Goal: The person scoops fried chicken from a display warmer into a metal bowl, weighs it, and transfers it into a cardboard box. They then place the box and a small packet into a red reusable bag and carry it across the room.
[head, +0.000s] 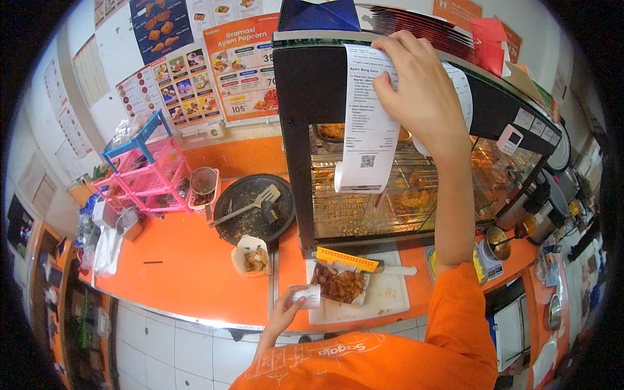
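My right hand [414,83] is raised to the top front edge of a black glass-fronted food warmer [312,87]. Its fingers and thumb are at the upper part of a long printed paper receipt [368,141], which hangs down the warmer's front with a curled lower end. Another paper slip [460,92] hangs partly hidden behind my wrist. Low at the counter's edge, my left hand [287,307] pinches a small printed slip [308,296]. Just right of it, an open paper box of fried chicken pieces [343,283] with a yellow flap rests on a white cutting board [385,300].
A white-handled knife [399,270] lies behind the chicken box. Left of the warmer are a small box of food [255,261], a black pan [243,195] with a slotted spatula [246,204], and a pink plastic rack [151,170]. A metal bowl [498,242] sits on a scale at right.
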Tool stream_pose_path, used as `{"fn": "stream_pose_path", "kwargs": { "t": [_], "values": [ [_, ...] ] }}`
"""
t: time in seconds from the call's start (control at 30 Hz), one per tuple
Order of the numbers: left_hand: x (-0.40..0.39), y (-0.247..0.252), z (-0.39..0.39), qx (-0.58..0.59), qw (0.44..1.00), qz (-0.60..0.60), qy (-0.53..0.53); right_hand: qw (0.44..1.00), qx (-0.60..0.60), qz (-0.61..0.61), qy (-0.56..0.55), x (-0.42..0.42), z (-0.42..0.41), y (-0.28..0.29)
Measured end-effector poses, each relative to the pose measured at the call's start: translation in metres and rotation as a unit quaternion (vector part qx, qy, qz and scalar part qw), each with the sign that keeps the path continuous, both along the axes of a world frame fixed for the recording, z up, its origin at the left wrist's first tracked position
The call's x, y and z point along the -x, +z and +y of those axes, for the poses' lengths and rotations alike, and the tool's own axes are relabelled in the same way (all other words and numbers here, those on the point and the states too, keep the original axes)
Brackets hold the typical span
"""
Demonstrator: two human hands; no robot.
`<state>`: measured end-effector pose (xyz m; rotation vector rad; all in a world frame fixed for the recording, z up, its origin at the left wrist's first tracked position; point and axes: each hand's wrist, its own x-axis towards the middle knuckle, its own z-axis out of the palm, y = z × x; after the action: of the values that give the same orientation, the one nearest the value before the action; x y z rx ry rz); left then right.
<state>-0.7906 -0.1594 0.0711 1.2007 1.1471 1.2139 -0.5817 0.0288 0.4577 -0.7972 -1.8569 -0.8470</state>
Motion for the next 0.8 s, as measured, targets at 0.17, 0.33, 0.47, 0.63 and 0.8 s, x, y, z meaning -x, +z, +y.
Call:
{"fn": "stream_pose_path", "kwargs": {
  "t": [0.17, 0.33, 0.47, 0.63, 0.8],
  "values": [
    [-0.001, 0.005, 0.0, 0.016, 1.0, -0.013, -0.009, 1.0, 0.002, 0.005, 0.002, -0.001, 0.0, -0.002],
    [0.0, 0.001, -0.001, 0.007, 1.0, -0.003, -0.006, 1.0, 0.018, 0.003, -0.009, -0.002, -0.002, -0.002],
    [-0.001, 0.006, -0.004, 0.016, 1.0, -0.013, -0.004, 0.998, 0.051, -0.002, -0.034, -0.001, -0.004, -0.002],
    [0.001, -0.003, -0.006, 0.014, 1.0, 0.004, 0.002, 1.0, 0.0, 0.004, -0.018, -0.001, 0.004, -0.004],
    [0.002, 0.0, -0.011, 0.018, 1.0, -0.011, 0.012, 1.0, 0.002, 0.003, -0.015, -0.001, 0.005, -0.004]
  ]
}}
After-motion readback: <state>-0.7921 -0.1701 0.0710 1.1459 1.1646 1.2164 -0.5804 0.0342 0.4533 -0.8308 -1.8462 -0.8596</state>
